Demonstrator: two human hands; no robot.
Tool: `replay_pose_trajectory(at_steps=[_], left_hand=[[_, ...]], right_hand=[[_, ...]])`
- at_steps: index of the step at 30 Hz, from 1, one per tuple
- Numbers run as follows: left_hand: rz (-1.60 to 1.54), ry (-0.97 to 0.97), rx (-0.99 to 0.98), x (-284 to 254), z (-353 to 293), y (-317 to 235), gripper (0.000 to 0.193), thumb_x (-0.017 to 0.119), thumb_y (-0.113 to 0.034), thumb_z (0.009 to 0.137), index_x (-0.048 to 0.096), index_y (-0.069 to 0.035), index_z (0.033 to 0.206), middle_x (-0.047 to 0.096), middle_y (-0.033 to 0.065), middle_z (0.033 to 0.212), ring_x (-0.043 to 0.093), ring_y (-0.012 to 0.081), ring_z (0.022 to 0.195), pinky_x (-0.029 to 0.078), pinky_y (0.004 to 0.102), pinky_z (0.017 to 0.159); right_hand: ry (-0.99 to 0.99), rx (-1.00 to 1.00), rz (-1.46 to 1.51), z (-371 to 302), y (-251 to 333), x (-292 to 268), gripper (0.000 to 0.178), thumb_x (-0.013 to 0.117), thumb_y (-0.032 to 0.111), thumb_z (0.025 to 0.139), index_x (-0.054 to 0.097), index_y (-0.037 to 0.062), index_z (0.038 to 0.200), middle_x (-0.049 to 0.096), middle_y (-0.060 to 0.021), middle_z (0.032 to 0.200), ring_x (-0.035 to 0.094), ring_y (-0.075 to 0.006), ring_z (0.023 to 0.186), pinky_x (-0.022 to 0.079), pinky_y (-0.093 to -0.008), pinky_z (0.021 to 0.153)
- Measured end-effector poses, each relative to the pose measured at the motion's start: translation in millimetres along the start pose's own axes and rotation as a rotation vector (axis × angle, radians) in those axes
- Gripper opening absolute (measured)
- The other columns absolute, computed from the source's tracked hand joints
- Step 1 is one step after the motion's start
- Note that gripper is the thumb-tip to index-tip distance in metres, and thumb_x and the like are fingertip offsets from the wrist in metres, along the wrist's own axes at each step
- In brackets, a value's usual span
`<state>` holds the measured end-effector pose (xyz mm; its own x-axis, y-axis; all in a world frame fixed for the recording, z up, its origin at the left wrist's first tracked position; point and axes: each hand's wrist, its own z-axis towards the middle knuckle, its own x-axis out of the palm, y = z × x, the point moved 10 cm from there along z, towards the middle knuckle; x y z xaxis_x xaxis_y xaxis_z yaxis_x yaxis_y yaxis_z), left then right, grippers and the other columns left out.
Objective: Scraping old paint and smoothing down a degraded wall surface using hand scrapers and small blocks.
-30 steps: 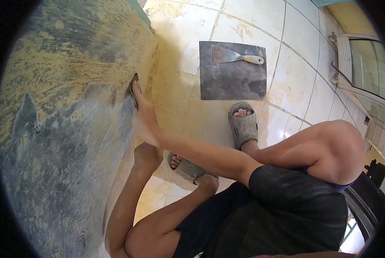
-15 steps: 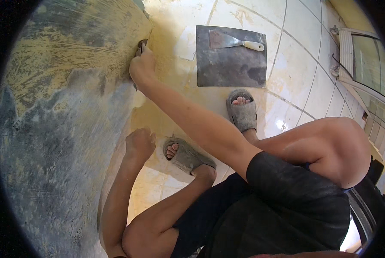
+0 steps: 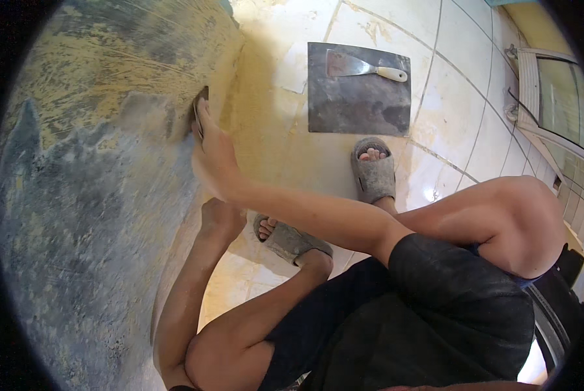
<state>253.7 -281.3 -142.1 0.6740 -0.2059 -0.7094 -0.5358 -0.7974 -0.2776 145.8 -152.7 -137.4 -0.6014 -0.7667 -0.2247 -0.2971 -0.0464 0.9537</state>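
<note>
right hand (image 3: pixel 213 156) pinching pad (image 3: pixel 195 112), guessing for flat wall (image 3: pixel 90 228) contact | left hand (image 3: pixel 223 220) curled, can't tell if gripping | scraper (image 3: pixel 365 70) near sheet's (image 3: pixel 357 107) far edge, prob kept handy

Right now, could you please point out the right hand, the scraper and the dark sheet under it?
Right hand (image 3: pixel 213 156): head view, around the middle of the hand.
Scraper (image 3: pixel 365 66): head view, on the metal blade near the handle.
Dark sheet (image 3: pixel 360 105): head view, on its bare surface.
</note>
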Motion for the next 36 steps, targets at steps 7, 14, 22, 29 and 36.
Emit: replay_pose_trajectory(at_steps=[7,14,22,29,36], left_hand=[[0.054,0.019,-0.041,7.5,2.0,4.7,0.026,0.063,-0.025,0.093,0.072,-0.001,0.091,0.073,0.0221,0.091,0.072,0.0387,0.094,0.056,0.0491,0.085],[0.084,0.145,-0.104,17.3,0.1,12.6,0.026,0.067,-0.03,0.095,0.07,-0.006,0.105,0.073,0.0209,0.098,0.07,0.0384,0.098,0.055,0.05,0.086],[0.03,0.134,-0.14,7.5,0.1,16.1,0.021,0.067,-0.023,0.091,0.073,-0.003,0.093,0.073,0.0234,0.097,0.071,0.0389,0.098,0.056,0.0495,0.087],[0.075,0.111,-0.076,5.9,6.0,14.8,0.024,0.068,-0.028,0.093,0.072,-0.005,0.099,0.073,0.0196,0.103,0.07,0.0374,0.101,0.056,0.0476,0.089],[0.037,0.104,-0.112,5.1,3.9,16.0,0.026,0.065,-0.029,0.095,0.072,-0.004,0.099,0.073,0.0209,0.102,0.07,0.0373,0.101,0.055,0.0488,0.091]], right_hand=[[-0.11,0.095,0.043,23.6,-20.4,-3.0,0.041,0.046,0.0,0.094,0.057,-0.0037,0.133,0.066,-0.031,0.102,0.067,-0.0438,0.096,0.051,-0.0461,0.086],[-0.033,0.28,0.224,19.9,-36.5,3.9,0.045,0.046,0.003,0.095,0.054,-0.0042,0.139,0.066,-0.0299,0.121,0.064,-0.0453,0.112,0.049,-0.0479,0.096],[0.015,0.106,0.121,18.1,-5.0,-0.8,0.044,0.042,0.01,0.101,0.052,-0.0043,0.142,0.062,-0.0332,0.13,0.061,-0.0474,0.118,0.048,-0.047,0.099],[-0.248,-0.188,-0.044,2.7,21.6,-16.6,0.046,0.044,0.029,0.108,0.054,-0.0031,0.139,0.066,-0.0342,0.115,0.062,-0.0516,0.11,0.048,-0.0511,0.09],[0.065,0.361,0.226,32.7,-13.9,-6.0,0.046,0.043,0.023,0.109,0.045,-0.0034,0.148,0.052,-0.0308,0.145,0.053,-0.0463,0.131,0.043,-0.046,0.109]])
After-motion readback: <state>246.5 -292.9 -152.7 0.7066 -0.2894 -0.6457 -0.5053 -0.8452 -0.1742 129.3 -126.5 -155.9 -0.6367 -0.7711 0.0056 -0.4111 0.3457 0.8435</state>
